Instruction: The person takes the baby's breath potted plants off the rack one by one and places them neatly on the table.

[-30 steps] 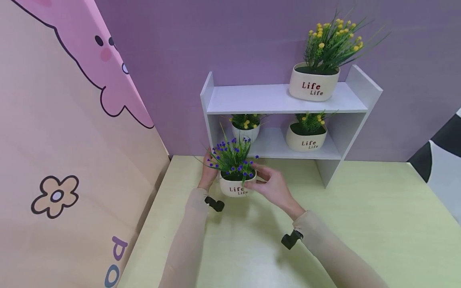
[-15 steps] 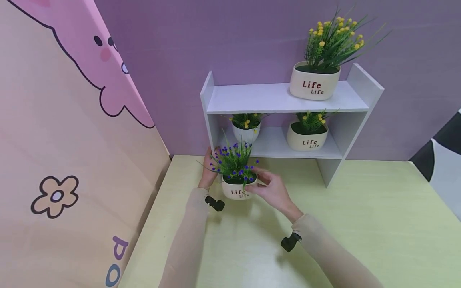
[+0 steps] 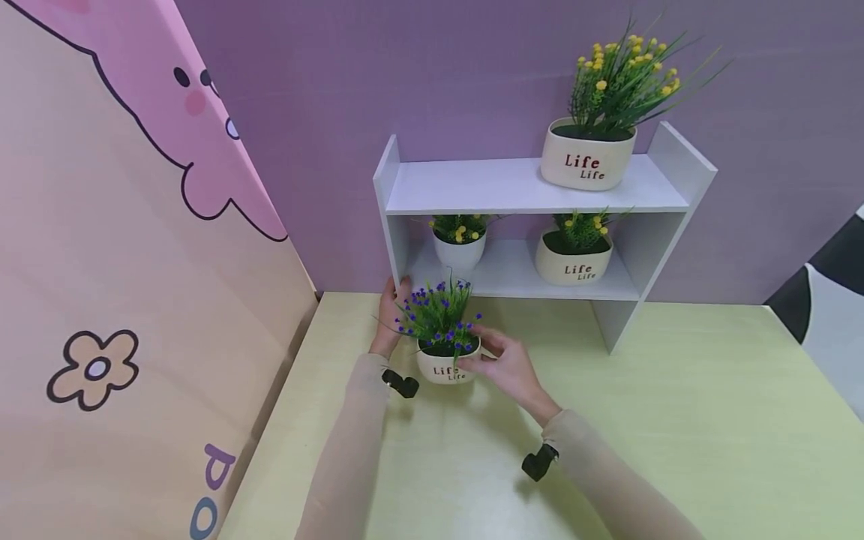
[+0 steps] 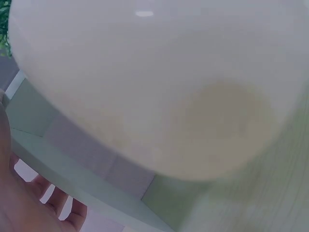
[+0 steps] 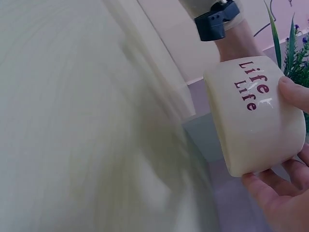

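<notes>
A cream oval flower pot [image 3: 447,369] marked "Life Life", with grass and small purple flowers [image 3: 439,307], hangs tilted above the table in front of the shelf. My right hand [image 3: 508,369] holds its right side; the right wrist view shows the thumb on the lettered front and several fingers [image 5: 263,191] around the other side. Behind the plant, my left hand [image 3: 388,319] grips the lower left side panel of the white shelf [image 3: 466,187]. Its fingers [image 4: 58,200] curl along the panel in the left wrist view, where the pot [image 4: 145,72] covers most of the picture.
On the top board stands a pot with yellow flowers [image 3: 587,161]. Below it are another lettered pot [image 3: 574,262] and a rounded white pot [image 3: 460,251]. The pale table [image 3: 709,420] meets a printed wall [image 3: 135,285] on the left.
The purple-flowered pot has come slightly down and towards me, away from the shelf, with my right hand moving along. My left hand stays at the side panel.
</notes>
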`<state>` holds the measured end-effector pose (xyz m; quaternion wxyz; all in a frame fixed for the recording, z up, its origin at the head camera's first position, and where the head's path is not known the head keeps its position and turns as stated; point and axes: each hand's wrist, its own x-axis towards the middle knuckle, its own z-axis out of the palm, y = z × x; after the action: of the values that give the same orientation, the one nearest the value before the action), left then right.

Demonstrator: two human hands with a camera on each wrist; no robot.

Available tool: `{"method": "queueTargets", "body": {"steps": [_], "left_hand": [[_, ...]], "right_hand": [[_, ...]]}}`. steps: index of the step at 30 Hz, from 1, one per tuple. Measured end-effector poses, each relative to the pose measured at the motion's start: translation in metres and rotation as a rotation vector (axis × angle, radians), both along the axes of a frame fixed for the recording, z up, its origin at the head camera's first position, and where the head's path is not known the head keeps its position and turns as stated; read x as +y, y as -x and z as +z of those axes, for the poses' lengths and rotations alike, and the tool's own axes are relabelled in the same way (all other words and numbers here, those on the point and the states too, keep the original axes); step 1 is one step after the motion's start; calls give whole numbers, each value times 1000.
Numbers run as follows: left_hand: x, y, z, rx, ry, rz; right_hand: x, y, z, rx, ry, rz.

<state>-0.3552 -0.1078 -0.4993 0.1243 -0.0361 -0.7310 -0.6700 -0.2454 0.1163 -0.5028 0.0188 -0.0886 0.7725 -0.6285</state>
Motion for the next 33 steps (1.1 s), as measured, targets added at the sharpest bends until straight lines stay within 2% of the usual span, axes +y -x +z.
{"method": "queueTargets", "body": {"steps": [9, 16, 33], "left_hand": [[0, -3, 6, 27, 33, 17], [-3, -1, 2, 56, 43, 7], [-5, 5, -3, 43, 62, 5]], "right_hand": [[-6, -2, -14, -24, 9, -16], [-8, -3, -26, -37, 11, -23], [-8, -5, -49, -40, 18, -10]]}}
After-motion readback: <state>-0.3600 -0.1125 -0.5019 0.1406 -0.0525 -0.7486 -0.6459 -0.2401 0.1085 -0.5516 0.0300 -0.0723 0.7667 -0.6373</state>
